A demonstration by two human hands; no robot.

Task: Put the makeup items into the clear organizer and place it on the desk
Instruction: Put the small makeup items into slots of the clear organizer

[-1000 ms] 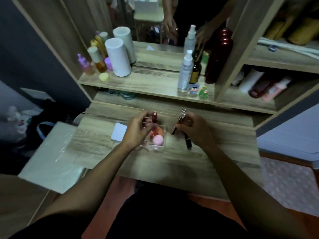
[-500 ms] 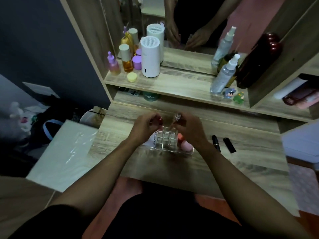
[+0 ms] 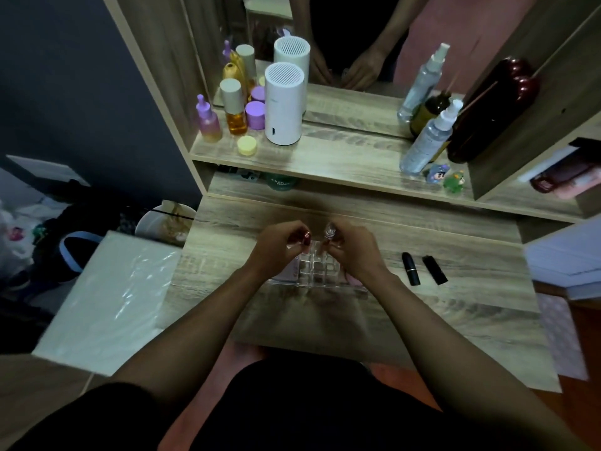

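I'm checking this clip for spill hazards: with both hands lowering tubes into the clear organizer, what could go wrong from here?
1. Both hands are busy, the left hand with a red-capped tube and the right hand with a clear-capped tube, so nothing steadies the light clear organizer; a missed slot might tip or slide it.
2. The two black lipsticks lie loose on the desk beside the right forearm; a sweep could roll them off.

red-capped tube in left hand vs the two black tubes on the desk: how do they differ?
The red-capped tube is held by the left hand, roughly upright over the clear organizer; the two black tubes lie flat on the desk, untouched, right of the organizer. Its cap is glossy red; theirs are black. All are slim, lipstick-like makeup items, not visibly seated in the organizer.
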